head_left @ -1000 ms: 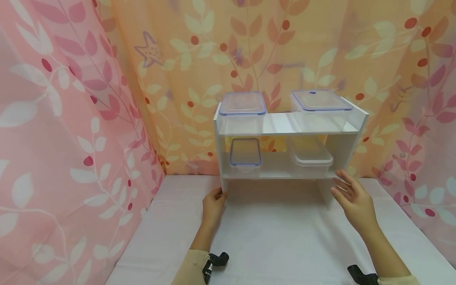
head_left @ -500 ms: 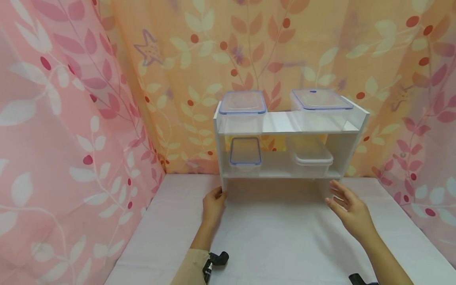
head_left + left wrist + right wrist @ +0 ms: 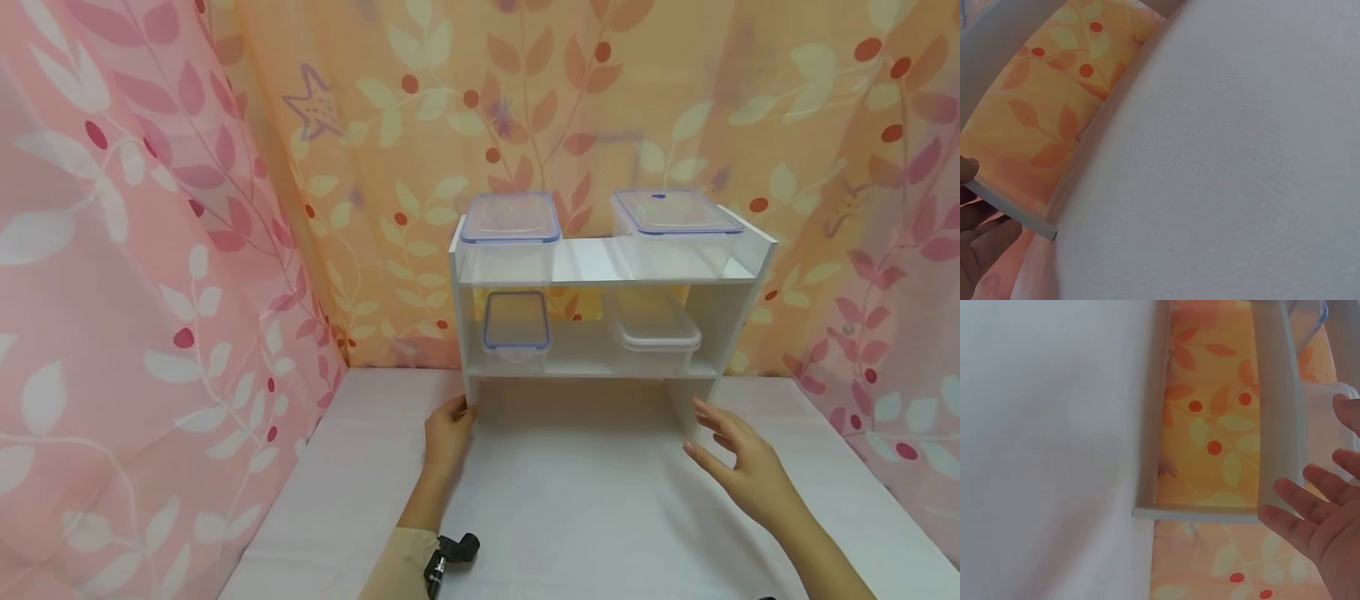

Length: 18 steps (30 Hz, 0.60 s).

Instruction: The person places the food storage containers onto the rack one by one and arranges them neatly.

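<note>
A white two-tier shelf [image 3: 592, 369] stands on the white-covered table. My left hand [image 3: 448, 435] pinches the front edge of its left leg; in the left wrist view the thumb lies on one side of the panel [image 3: 1013, 211] and the fingers on the other. My right hand [image 3: 746, 467] is held in front of the right leg [image 3: 693, 404], fingers spread and holding nothing. In the right wrist view those fingers [image 3: 1297, 528] appear near the shelf's side panel [image 3: 1210, 514]; whether they touch it I cannot tell.
Two clear boxes with blue-edged lids [image 3: 512, 218] [image 3: 678, 211] sit on the top tier. Below them are a smaller blue-rimmed box [image 3: 517, 321] and a white-lidded box [image 3: 656, 329]. Patterned curtains [image 3: 390, 167] hang behind and at both sides of the table [image 3: 570, 517].
My right hand has come slightly down and to the left, away from the middle tier's right end. The left hand, the shelf and the boxes stay in place.
</note>
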### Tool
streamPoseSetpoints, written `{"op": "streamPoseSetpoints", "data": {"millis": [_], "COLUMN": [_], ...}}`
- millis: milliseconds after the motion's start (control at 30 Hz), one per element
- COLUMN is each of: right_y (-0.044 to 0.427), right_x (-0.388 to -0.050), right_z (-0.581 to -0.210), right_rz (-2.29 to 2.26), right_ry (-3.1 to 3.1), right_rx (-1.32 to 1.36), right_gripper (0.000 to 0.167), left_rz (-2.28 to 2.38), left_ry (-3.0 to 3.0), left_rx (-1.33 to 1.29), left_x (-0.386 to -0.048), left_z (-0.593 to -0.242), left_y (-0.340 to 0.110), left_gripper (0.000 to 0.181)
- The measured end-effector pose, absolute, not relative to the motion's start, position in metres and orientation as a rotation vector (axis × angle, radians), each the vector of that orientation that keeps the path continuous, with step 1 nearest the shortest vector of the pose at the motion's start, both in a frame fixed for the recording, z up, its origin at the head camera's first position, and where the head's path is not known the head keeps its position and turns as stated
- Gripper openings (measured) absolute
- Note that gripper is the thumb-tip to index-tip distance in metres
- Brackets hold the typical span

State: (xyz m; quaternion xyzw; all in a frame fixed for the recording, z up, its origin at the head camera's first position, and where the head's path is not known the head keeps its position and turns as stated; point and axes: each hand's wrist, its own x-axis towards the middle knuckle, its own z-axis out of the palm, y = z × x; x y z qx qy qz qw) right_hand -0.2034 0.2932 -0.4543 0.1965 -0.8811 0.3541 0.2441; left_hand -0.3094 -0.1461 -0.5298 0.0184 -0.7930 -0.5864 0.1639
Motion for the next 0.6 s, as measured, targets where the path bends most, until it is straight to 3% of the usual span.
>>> {"op": "streamPoseSetpoints", "data": {"millis": [233, 600], "right_y": [0.301, 0.316], "right_x": [-0.199, -0.193], "right_z": [-0.457, -0.462], "right_rz": [0.804, 0.622], "right_ry": [-2.427, -2.458], "right_rx": [0.556, 0.605], "right_gripper": [0.075, 0.082], "left_rz": [-1.637, -1.378], "left_ry": [-2.266, -2.404], "left_rx": [0.076, -0.096], "left_x": [-0.304, -0.289], "left_z": [-0.524, -0.508], "left_y": [-0.156, -0.177], "left_gripper": [0.033, 0.023]}}
